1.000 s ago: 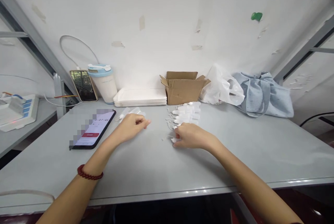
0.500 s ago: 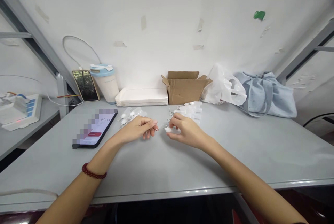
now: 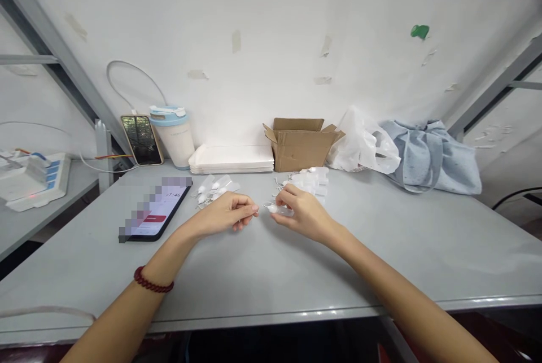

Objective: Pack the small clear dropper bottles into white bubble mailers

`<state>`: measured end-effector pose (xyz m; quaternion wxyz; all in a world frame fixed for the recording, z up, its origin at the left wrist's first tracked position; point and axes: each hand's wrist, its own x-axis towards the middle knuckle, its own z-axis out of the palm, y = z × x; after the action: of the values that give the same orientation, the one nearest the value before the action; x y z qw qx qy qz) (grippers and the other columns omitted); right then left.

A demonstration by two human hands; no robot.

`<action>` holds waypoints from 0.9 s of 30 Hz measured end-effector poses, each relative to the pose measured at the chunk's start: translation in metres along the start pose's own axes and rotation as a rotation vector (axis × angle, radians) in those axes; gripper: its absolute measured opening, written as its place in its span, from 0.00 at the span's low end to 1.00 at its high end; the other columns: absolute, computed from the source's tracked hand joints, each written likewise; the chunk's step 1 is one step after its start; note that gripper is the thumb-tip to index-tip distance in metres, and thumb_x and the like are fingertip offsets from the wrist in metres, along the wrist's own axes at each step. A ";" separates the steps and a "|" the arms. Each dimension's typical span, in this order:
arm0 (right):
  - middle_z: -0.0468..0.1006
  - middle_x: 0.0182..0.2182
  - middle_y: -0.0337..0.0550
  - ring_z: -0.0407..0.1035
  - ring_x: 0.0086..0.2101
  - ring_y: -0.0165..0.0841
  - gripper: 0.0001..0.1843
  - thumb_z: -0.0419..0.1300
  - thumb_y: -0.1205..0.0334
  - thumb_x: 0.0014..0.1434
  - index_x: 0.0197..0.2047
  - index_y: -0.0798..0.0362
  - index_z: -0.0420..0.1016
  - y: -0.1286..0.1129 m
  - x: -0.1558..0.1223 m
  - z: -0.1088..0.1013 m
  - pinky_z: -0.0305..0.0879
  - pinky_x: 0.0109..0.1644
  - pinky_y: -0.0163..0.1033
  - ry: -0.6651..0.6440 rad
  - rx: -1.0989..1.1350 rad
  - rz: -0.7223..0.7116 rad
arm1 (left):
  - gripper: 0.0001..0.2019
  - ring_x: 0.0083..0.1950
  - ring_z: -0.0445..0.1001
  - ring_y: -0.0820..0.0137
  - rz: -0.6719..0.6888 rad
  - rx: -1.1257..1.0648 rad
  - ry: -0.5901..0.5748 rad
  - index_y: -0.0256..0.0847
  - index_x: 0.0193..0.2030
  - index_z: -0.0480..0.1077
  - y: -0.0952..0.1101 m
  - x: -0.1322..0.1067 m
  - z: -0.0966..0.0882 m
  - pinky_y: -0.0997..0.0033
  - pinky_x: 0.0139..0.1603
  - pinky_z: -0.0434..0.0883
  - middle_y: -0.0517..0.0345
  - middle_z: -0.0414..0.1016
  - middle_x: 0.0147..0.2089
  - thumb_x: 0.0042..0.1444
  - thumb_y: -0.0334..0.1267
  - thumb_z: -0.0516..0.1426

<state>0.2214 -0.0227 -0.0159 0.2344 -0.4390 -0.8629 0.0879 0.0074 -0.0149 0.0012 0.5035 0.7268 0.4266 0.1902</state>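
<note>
Fine fingertip work was in hand at mid-table (image 3: 254, 272). The right hand (image 3: 302, 213) pinched a small white piece (image 3: 273, 209), just near of the pile of white pieces (image 3: 311, 179). The left hand (image 3: 224, 213), fingers curled shut, nearly touched it; whether it gripped anything I couldn't tell. Any next move needed steady alignment. Wrists sat low, forearms angled inward.

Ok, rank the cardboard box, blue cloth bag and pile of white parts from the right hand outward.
1. Pile of white parts, just behind right hand.
2. Cardboard box, back by the wall.
3. Blue cloth bag, far right.
</note>
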 end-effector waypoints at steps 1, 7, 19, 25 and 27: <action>0.67 0.32 0.42 0.62 0.28 0.29 0.07 0.59 0.61 0.54 0.33 0.54 0.66 0.000 0.000 0.000 0.56 0.32 0.34 0.008 -0.004 -0.007 | 0.15 0.22 0.63 0.76 0.004 -0.008 0.011 0.37 0.28 0.68 0.000 0.000 0.000 0.75 0.26 0.63 0.63 0.65 0.22 0.55 0.48 0.52; 0.71 0.26 0.40 0.61 0.24 0.28 0.09 0.57 0.57 0.57 0.36 0.55 0.66 -0.003 0.000 0.000 0.53 0.29 0.33 0.025 0.108 0.016 | 0.15 0.24 0.64 0.76 0.015 -0.088 0.138 0.36 0.29 0.67 -0.004 0.003 0.002 0.75 0.25 0.63 0.63 0.65 0.24 0.55 0.48 0.52; 0.70 0.24 0.39 0.60 0.23 0.29 0.10 0.56 0.56 0.58 0.36 0.55 0.65 -0.005 -0.001 0.004 0.54 0.28 0.33 0.037 0.213 0.030 | 0.15 0.23 0.61 0.78 -0.014 -0.256 0.110 0.36 0.28 0.66 -0.005 0.003 0.008 0.75 0.25 0.60 0.64 0.63 0.23 0.55 0.47 0.54; 0.69 0.23 0.39 0.60 0.22 0.28 0.10 0.56 0.56 0.58 0.35 0.55 0.65 -0.007 -0.002 0.003 0.53 0.27 0.33 0.036 0.206 0.024 | 0.15 0.23 0.61 0.78 -0.008 -0.263 0.117 0.36 0.27 0.65 -0.005 0.005 0.009 0.76 0.25 0.59 0.63 0.63 0.23 0.55 0.46 0.54; 0.69 0.23 0.38 0.59 0.22 0.28 0.10 0.55 0.56 0.58 0.35 0.55 0.65 -0.008 -0.001 0.003 0.53 0.27 0.33 0.031 0.211 0.026 | 0.15 0.23 0.61 0.78 -0.009 -0.262 0.120 0.36 0.26 0.65 -0.005 0.005 0.009 0.76 0.25 0.59 0.64 0.63 0.23 0.55 0.46 0.54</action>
<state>0.2153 -0.0281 -0.0159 0.2916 -0.4244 -0.8393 0.1745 0.0142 -0.0153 -0.0079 0.5687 0.6403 0.4304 0.2852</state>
